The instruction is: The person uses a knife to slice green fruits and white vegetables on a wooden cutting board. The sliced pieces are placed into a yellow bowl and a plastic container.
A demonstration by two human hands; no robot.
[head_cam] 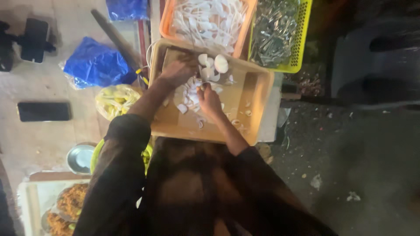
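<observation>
1. We see both hands working inside a shallow tan plastic tray (258,94) that rests on the pale table (48,140), over a heap of white chopped pieces (189,94), likely onion, lying on a wooden board in the tray.
2. Our left hand (178,72) lies curled over the far edge of the heap, its grip pressed down on the pieces; we cannot tell whether it truly clasps any.
3. Our right hand (209,99) is clenched around something thin just beside the heap, perhaps a knife handle, but blur hides it.
4. A few larger white halves (214,63) sit at the tray's far side, just beyond the left hand.
5. We judge the pieces light, wet and slippery, prone to scatter; the halves are best held from above with the flat face down.
6. Beyond the tray stand an orange basket of white plastic spoons (208,19) and a yellow-green basket of metal cutlery (275,32).
7. To the left lie a blue plastic bag (94,63) and a black phone (43,111).
</observation>
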